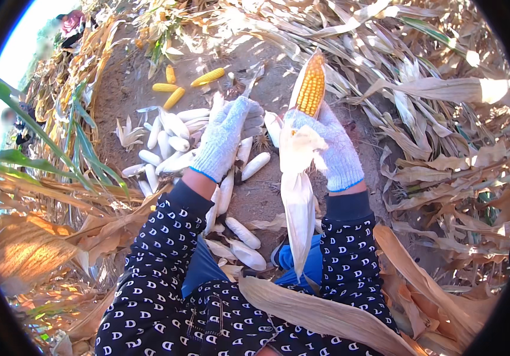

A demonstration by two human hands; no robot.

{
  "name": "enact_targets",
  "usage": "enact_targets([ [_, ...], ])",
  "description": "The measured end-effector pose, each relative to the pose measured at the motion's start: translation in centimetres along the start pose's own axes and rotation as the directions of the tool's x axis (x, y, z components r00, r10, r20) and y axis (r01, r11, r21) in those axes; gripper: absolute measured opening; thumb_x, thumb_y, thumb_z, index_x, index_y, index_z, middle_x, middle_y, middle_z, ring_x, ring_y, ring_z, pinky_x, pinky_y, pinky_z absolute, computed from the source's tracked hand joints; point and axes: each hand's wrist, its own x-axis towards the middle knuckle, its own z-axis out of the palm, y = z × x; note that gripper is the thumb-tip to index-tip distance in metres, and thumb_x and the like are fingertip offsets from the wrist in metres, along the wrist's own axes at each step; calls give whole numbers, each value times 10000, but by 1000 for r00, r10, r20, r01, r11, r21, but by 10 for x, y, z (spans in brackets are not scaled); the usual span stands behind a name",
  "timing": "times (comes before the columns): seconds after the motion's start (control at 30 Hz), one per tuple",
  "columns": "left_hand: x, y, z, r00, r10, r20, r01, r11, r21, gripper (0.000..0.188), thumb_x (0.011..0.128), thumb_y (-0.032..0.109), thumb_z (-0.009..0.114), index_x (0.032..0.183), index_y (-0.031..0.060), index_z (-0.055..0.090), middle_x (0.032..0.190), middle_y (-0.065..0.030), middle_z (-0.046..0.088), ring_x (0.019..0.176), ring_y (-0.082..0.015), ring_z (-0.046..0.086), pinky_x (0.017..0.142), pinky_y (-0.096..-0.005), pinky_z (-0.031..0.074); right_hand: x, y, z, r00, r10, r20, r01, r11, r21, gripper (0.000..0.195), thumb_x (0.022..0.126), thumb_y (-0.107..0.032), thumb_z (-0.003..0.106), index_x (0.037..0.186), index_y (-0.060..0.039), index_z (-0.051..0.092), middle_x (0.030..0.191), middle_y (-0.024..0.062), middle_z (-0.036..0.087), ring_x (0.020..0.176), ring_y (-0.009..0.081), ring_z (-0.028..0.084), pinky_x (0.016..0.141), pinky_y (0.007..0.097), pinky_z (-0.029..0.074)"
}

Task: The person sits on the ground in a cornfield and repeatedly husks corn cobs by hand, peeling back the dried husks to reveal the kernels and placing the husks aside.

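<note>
My right hand (332,138), in a white knitted glove, grips a corn ear (311,86) in its husk. Yellow kernels show on the ear's upper part, which points away from me. Peeled-back pale husk (298,209) hangs below that hand towards my knees. To the left, my gloved left hand (226,135) is curled, apart from the ear. A thin pointed thing (251,85) sticks up from its thumb side and seems held; its material is unclear. Beneath and beside this hand lies a pile of pale, whitish corn ears (172,124) on bare soil.
Several yellow ears (208,77) lie beyond the pile. Dry corn stalks and leaves (415,89) are heaped on the right. Standing stalks and green leaves (83,142) border the left. A long dry leaf (326,311) crosses my lap. Other people (71,26) are at the far left.
</note>
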Motion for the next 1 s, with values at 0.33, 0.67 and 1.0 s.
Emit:
enact_targets([
  [0.33,-63,39,-17,990,116,81,-109,990,-91,562,1099,520,506,1366,34,592,1248,-155,684,1123,-228,685,989,-366,571,-4,66,66,886,321,335,-198,915,-352,732,882,-156,844,1497,-8,476,1295,74,640,1161,151,621,1014,291,513],
  [0.67,-75,48,-33,993,60,-103,-102,875,-473,352,1114,362,516,1133,34,643,1001,-119,713,881,-216,722,777,-327,609,-10,64,104,838,365,406,-241,915,-324,854,901,-109,770,1618,-9,318,1403,90,583,1283,171,569,1086,311,475],
  [1.0,-82,65,-41,984,134,-117,-168,913,-372,405,1122,387,524,1230,26,671,1058,-97,726,993,-170,692,920,-313,558,-7,64,106,895,273,352,-201,953,-228,895,870,-74,811,1625,-50,330,1380,79,613,1202,194,621,1049,319,503],
])
